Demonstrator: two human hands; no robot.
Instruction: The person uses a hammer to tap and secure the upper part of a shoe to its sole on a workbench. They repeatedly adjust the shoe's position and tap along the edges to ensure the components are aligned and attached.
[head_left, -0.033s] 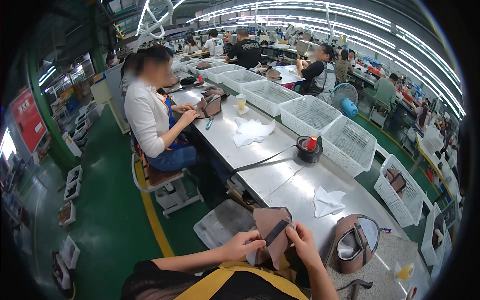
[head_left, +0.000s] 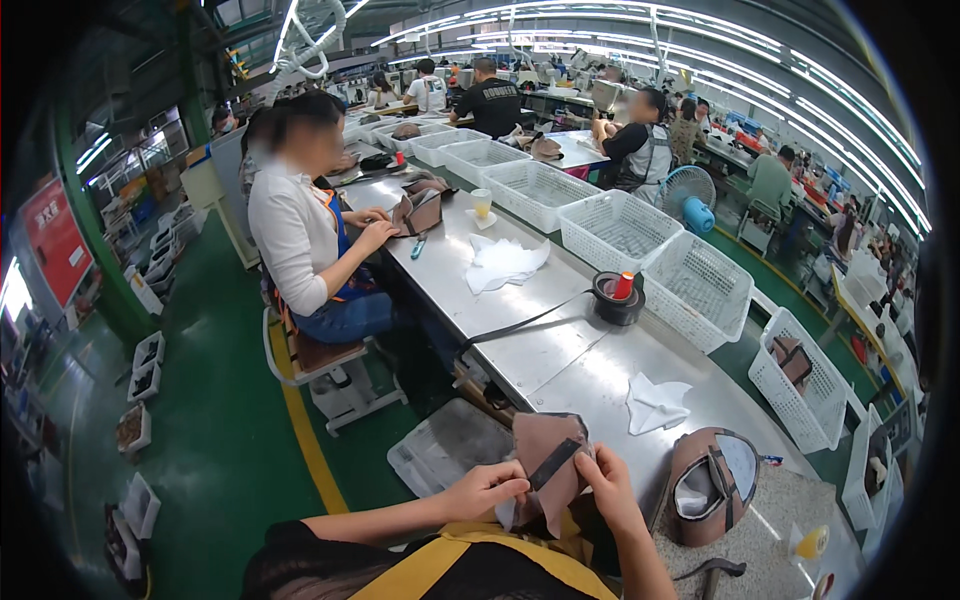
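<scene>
Both my hands hold a brownish-pink fabric panel (head_left: pixel 542 435) in front of my apron, above the table's near edge. A dark strip (head_left: pixel 553 467) lies slantwise across its face. My left hand (head_left: pixel 487 490) pinches the panel's left side, thumb by the strip's lower end. On the other side, my right hand (head_left: pixel 609 487) grips the edge near the strip's upper end. To the right stands a rounded brown sewn piece (head_left: pixel 683 468) with dark trim and a pale lining in its opening. Below it lies what looks like a hammer (head_left: pixel 716 568), partly cut off.
A roll of black tape (head_left: pixel 612 312) with a red spool (head_left: pixel 623 286) sits on the metal table (head_left: pixel 590 365), its end trailing left. White scraps (head_left: pixel 658 405) lie nearby. White baskets (head_left: pixel 700 290) line the far edge. A co-worker (head_left: pixel 290 220) sits at left; a cup (head_left: pixel 812 543) stands right.
The panel has tilted slightly, its upper part moving a little to the right and looking flatter. Both hands keep their grip in nearly the same place.
</scene>
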